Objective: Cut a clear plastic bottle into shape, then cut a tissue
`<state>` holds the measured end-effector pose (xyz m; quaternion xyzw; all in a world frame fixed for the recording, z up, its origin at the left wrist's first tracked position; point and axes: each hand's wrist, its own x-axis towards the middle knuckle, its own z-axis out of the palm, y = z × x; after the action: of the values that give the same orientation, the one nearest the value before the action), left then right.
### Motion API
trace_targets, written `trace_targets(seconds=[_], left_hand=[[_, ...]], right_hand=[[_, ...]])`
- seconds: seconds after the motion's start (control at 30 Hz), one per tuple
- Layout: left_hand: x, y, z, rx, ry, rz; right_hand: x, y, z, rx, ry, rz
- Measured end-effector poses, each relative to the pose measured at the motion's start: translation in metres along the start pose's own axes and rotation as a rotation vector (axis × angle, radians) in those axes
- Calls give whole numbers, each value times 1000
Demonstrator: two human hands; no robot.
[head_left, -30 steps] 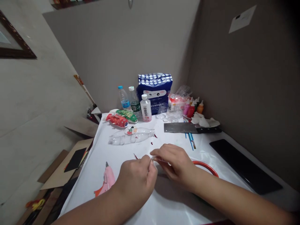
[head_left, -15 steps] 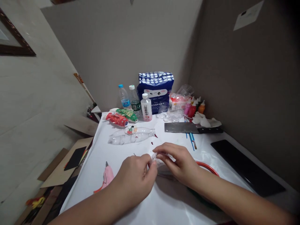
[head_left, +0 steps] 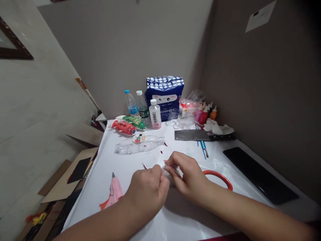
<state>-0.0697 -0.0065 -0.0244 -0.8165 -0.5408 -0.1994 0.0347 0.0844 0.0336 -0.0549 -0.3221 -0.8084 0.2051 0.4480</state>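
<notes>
My left hand (head_left: pixel 149 188) is closed in a fist at the front middle of the white-covered table. My right hand (head_left: pixel 188 172) pinches a crumpled piece of clear plastic (head_left: pixel 173 170) between thumb and fingers. The two hands meet at this piece, and the left fingers hide its near end. Behind them lies a clear plastic bottle (head_left: pixel 140 145) on its side, with a small painted clear disc (head_left: pixel 139 138) against it. A red loop (head_left: pixel 220 175), perhaps a handle, shows beyond my right wrist. Left of my left hand rests a pink glue gun (head_left: pixel 115 189).
A cleaver (head_left: pixel 192 135) lies beyond my right hand, with paintbrushes (head_left: pixel 204 149) beside it. Bottles, red (head_left: pixel 124 128) and green (head_left: pixel 135 122) fish-shaped crafts, a blue bag (head_left: pixel 164 97) and paint bottles (head_left: pixel 206 115) line the back. At right lies a black slab (head_left: pixel 258 175).
My left fingers have closed tighter and the clear plastic looks more bunched up. The red loop shows more fully, and the whole view has shifted slightly.
</notes>
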Motion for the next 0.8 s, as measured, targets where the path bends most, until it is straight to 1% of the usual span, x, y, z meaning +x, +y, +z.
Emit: trace_targets(seconds=[0.07,0.13,0.23,0.37,0.47,0.57,0.63,0.7,0.8], left_hand=[[-1,0,2,34,45,35],[-1,0,3,44,58,37],[-1,1,1,13,-9,-15],[1,3,-5,-18,-115,-103],[2,3,-8,-84,-153,-124],[2,2,-7,-170,-167,-107],[1,1,-5,-184,-157,-71],[1,-1,-2,-138,-110,-11],[0,-4,2,-21,43,137]], right_hand=[[0,-1,0,-18,11,-19],[1,-1,0,-29,22,-39],[3,-1,-3,-26,15,-64],[4,2,-9,12,-51,-81],[5,5,-13,56,-117,-74],[6,7,-13,143,-158,-55],[5,8,-11,175,-152,-48],[5,8,-10,174,-134,-29],[5,4,-8,161,-103,13]])
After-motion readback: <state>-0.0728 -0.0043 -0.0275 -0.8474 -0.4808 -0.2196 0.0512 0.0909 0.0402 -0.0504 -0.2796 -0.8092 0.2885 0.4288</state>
